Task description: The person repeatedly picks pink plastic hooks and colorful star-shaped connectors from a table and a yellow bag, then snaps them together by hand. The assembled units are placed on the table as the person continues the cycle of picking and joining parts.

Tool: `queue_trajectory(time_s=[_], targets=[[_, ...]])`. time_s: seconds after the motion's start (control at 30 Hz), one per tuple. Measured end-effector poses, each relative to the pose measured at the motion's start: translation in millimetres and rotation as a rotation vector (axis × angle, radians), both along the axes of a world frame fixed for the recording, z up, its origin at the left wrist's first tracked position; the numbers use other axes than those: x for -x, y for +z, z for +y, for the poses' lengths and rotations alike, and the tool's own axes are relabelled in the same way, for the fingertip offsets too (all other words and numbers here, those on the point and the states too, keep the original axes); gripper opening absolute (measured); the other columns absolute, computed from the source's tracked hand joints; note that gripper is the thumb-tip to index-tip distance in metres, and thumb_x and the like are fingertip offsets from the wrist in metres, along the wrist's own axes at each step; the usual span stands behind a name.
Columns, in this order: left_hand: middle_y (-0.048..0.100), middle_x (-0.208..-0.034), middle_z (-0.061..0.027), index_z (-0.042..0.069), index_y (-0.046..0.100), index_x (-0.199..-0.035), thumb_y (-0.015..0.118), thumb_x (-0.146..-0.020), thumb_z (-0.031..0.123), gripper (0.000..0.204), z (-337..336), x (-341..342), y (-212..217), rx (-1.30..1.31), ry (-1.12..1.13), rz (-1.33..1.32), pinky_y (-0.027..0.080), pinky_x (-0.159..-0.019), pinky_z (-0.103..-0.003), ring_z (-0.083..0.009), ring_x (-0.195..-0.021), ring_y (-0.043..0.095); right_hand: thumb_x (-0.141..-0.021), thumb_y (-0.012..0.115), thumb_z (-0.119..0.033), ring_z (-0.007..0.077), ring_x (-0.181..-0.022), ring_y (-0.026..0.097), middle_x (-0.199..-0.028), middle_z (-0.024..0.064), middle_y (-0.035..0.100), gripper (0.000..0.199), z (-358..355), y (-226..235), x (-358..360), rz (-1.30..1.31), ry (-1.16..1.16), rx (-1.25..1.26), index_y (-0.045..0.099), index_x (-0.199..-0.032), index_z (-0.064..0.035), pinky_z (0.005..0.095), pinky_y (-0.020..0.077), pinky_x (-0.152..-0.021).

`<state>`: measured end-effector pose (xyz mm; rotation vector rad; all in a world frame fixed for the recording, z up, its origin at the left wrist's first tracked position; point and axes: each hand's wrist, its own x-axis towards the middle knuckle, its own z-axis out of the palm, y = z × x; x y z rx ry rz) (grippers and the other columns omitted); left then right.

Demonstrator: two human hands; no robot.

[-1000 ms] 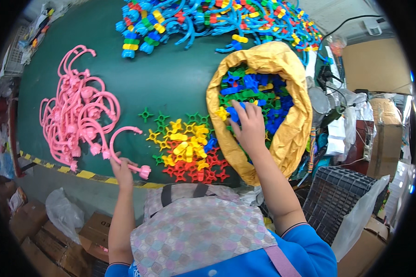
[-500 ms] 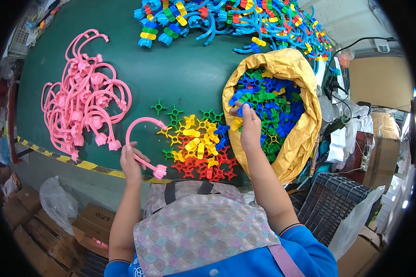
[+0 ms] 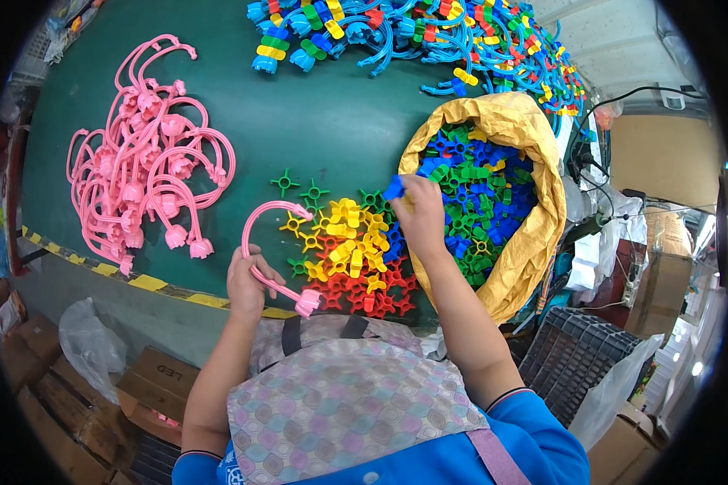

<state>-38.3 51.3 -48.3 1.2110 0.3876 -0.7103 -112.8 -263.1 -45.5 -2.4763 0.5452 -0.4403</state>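
A curved pink plastic tube (image 3: 253,225) with a flower-shaped end is gripped in my left hand (image 3: 246,283) near the table's front edge. Between thumb and fingers, my right hand (image 3: 422,212) pinches a small blue plastic piece (image 3: 393,188) at the left rim of the yellow sack (image 3: 548,234). Inside the sack lie many blue and green pieces, with a few yellow and red. Between my hands, loose yellow pieces (image 3: 346,217) are heaped beside red ones (image 3: 356,289), with green ring pieces (image 3: 285,183) farther back. My right hand hides some of the blue ones.
To the left on the green table (image 3: 340,121) is a pile of pink tubes (image 3: 137,153). Blue tubes threaded with coloured pieces (image 3: 461,36) cover the back right. A black crate (image 3: 578,356) stands at the right, cardboard boxes (image 3: 158,388) at the lower left.
My right hand has moved left from over the sack's opening, carrying the blue piece. My left hand has shifted right with the pink tube, closer to the loose pieces.
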Motion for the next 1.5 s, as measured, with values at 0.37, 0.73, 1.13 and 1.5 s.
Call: queue_trajectory(time_s=[0.37,0.73,1.13,1.5], targets=[[0.051,-0.055,-0.0052,0.004,0.048,-0.1,0.036,-0.108,0.039,0.039,-6.8,1.0,2.3,-0.019,-0.007,0.05,0.039,-0.031,-0.028,-0.0213,-0.04,0.055,-0.068,0.076,-0.01,0.0249,-0.106,0.055,-0.104,0.0025,0.063,0.034,3.7,-28.6,-14.4,0.279,0.306,0.417,0.071,-0.101,-0.0099,0.043,0.0391,-0.097],[0.051,-0.056,-0.0048,0.005,0.049,-0.103,0.037,-0.108,0.033,0.031,-34.4,11.8,12.0,0.069,0.018,0.318,0.038,-0.032,-0.029,-0.0224,-0.043,0.057,-0.073,0.078,-0.012,0.0269,-0.102,0.063,-0.107,0.0075,0.07,0.032,59.8,14.4,-12.3,-0.108,0.244,-0.062,0.069,-0.103,-0.0073,0.0422,0.0428,-0.091],[0.046,-0.053,-0.003,0.006,0.049,-0.102,0.037,-0.109,0.036,0.033,6.1,9.4,20.9,0.058,0.03,0.262,0.037,-0.033,-0.028,-0.0194,-0.037,0.047,-0.074,0.075,-0.02,0.0268,-0.1,0.055,-0.1,0.0093,0.061,0.021,89.4,4.4,-12.3,0.242,0.484,0.186,0.071,-0.091,-0.0073,0.0398,0.0425,-0.086],[0.052,-0.056,-0.0068,0.007,0.047,-0.102,0.036,-0.109,0.035,0.031,22.2,27.0,-10.4,0.114,0.116,0.231,0.054,-0.051,-0.037,-0.0219,-0.039,0.05,-0.077,0.064,-0.015,0.0245,-0.096,0.051,-0.092,0.0074,0.054,0.007,92.4,-6.8,-15.2,0.343,0.628,0.501,0.066,-0.077,-0.0085,0.0381,0.0402,-0.085]])
